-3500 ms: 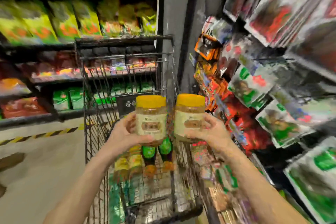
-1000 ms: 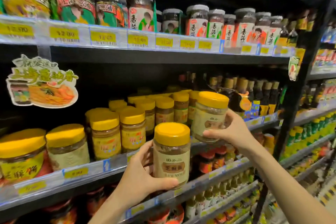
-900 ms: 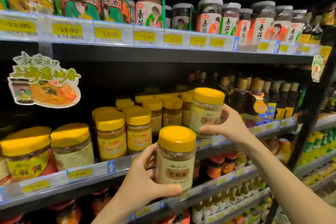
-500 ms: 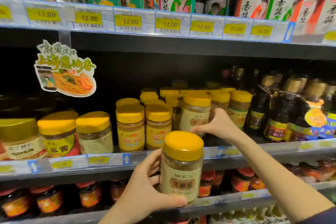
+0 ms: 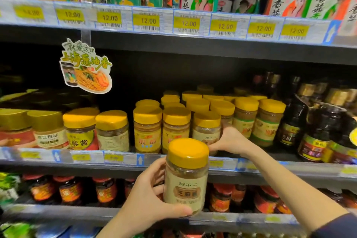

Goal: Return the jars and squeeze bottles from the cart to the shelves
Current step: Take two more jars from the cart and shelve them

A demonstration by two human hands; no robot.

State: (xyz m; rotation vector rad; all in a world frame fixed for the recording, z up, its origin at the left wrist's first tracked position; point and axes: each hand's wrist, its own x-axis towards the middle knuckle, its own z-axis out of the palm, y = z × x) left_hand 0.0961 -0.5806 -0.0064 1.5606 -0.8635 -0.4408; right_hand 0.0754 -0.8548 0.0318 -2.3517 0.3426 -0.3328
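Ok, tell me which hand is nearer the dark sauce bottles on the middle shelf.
Right. The right hand is up at the shelf, a few jars left of the dark sauce bottles; the left hand holds a jar lower, farther left.

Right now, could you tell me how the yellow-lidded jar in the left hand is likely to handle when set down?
The jar looks full, so probably fairly heavy for its size. Its clear wall seems rigid, so the left hand shouldn't dent it. Upright on a flat base, it should stand steady, but would likely roll if tipped.
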